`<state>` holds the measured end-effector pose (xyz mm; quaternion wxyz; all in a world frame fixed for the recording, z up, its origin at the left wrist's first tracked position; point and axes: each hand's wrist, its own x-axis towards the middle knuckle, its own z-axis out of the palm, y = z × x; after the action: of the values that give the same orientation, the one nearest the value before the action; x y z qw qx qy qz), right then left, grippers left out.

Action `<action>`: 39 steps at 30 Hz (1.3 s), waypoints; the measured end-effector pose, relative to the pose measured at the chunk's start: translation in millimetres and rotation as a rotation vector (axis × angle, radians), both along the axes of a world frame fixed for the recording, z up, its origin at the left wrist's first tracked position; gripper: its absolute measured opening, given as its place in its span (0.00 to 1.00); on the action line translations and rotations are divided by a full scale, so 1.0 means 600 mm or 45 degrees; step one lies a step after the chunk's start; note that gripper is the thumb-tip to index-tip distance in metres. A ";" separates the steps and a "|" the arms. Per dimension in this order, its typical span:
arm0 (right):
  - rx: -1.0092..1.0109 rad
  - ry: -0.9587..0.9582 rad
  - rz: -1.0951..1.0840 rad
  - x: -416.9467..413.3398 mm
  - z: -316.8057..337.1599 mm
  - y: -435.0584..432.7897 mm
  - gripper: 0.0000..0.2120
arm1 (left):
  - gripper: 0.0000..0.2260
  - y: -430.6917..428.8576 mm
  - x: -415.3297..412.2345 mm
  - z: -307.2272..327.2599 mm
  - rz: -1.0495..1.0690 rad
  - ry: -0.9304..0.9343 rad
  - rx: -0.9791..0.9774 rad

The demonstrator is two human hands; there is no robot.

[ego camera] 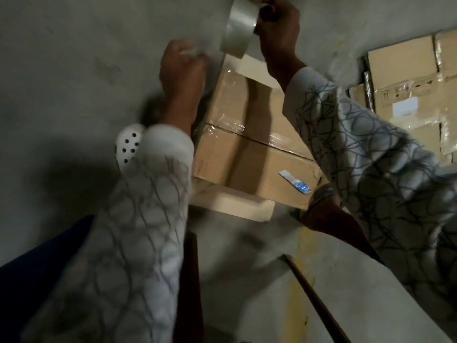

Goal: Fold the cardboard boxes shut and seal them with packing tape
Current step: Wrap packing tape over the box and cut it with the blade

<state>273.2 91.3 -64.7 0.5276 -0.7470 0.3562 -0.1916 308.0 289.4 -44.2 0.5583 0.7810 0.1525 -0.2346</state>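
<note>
Grips a roll of clear packing tape [237, 28] with the right hand [277, 23], far, above a closed brown cardboard box [247, 149]. Holds the blurred left hand [183, 68], fingers curled, just left of the roll. Shows a small white-and-blue tool [295, 181] lying on the box's near-right top.

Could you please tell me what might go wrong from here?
The small cutter lies loose on the box beside the right sleeve; that arm could knock it off. The right hand holds the tape roll at the box's far end while the left hand is motion-blurred beside it, so any pulled tape might twist or stick to itself.
</note>
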 end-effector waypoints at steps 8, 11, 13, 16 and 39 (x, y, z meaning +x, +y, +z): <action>0.098 0.068 0.135 0.012 -0.013 -0.006 0.13 | 0.12 -0.077 0.040 -0.027 -0.638 0.187 -0.278; 0.095 0.209 0.189 -0.016 -0.003 -0.007 0.19 | 0.13 -0.075 0.046 -0.043 -0.623 0.198 -0.296; 0.013 0.239 0.105 -0.059 0.014 -0.003 0.19 | 0.15 -0.073 0.049 -0.051 -0.611 0.218 -0.321; -0.104 0.232 -0.029 -0.170 0.041 0.021 0.13 | 0.13 -0.079 0.040 -0.050 -0.612 0.243 -0.382; -0.345 1.006 0.153 -0.580 0.070 0.170 0.17 | 0.16 -0.032 0.045 -0.055 -0.693 0.370 -0.309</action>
<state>-74.9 193.3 -22.4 0.2575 -0.8452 0.4586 0.0955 335.1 270.0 -77.5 0.5365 0.6792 -0.0128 -0.5007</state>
